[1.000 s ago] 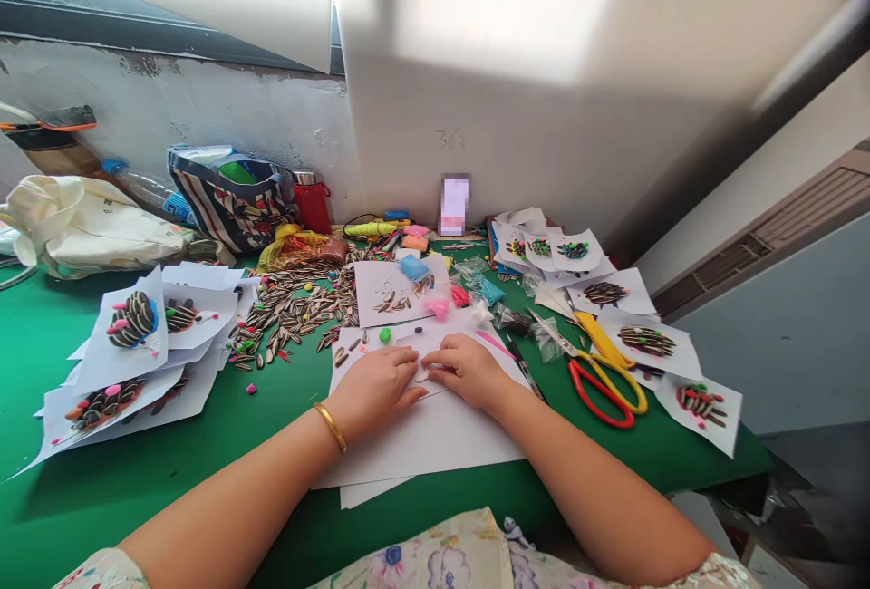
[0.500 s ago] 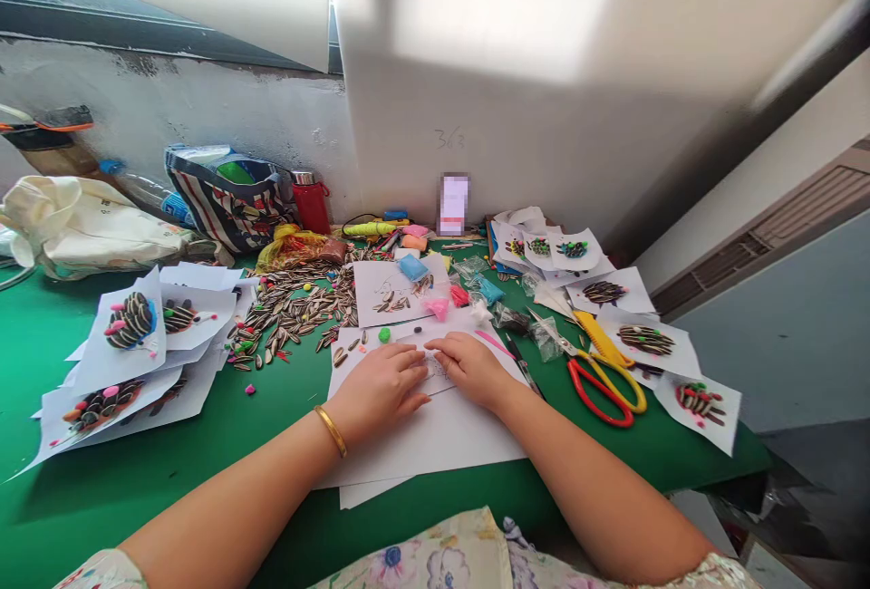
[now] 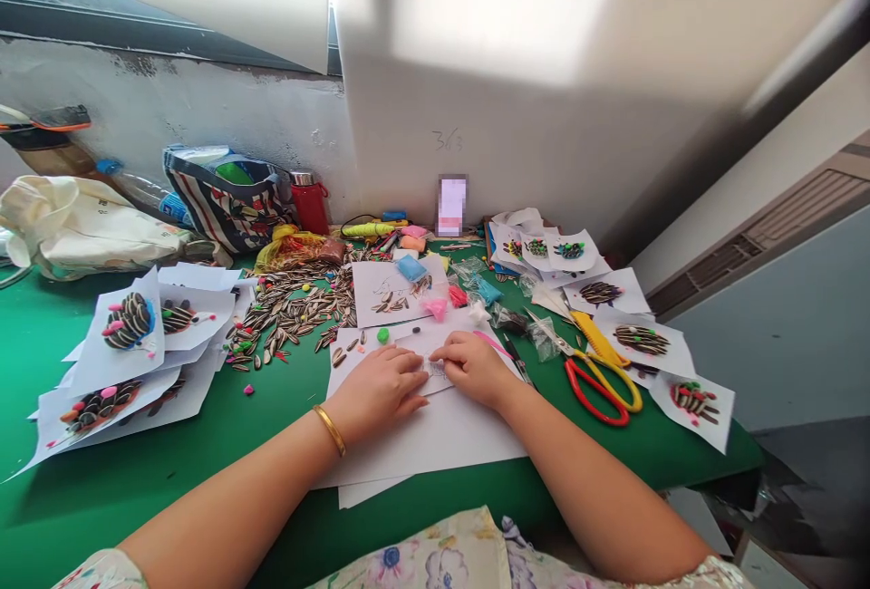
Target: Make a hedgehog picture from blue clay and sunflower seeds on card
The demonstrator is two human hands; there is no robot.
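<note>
My left hand (image 3: 384, 390), with a gold bangle at the wrist, lies flat on the white paper (image 3: 468, 435), fingers stretched to the right. Facing it, my right hand (image 3: 476, 370) rests on the same sheet with its fingers curled in. Whatever its fingertips hold, if anything, is too small to make out. Between the hands shows part of a small line drawing (image 3: 437, 370). Just beyond them sit a green clay ball (image 3: 383, 335), a small dark clay piece (image 3: 417, 330) and several sunflower seeds (image 3: 338, 357). A pink strip (image 3: 490, 342) lies beside my right hand.
Scissors (image 3: 602, 385) and a yellow cutter (image 3: 598, 340) lie right. Paper seed pictures are stacked left (image 3: 129, 326) and right (image 3: 642, 340). A seed heap (image 3: 299, 308), clay packets (image 3: 488, 290), a red bottle (image 3: 309, 204) and a phone (image 3: 451, 206) stand further back.
My right hand has shifted very slightly right and its fingers are curled a little more, so slightly more of the drawing shows. My left hand stays in place.
</note>
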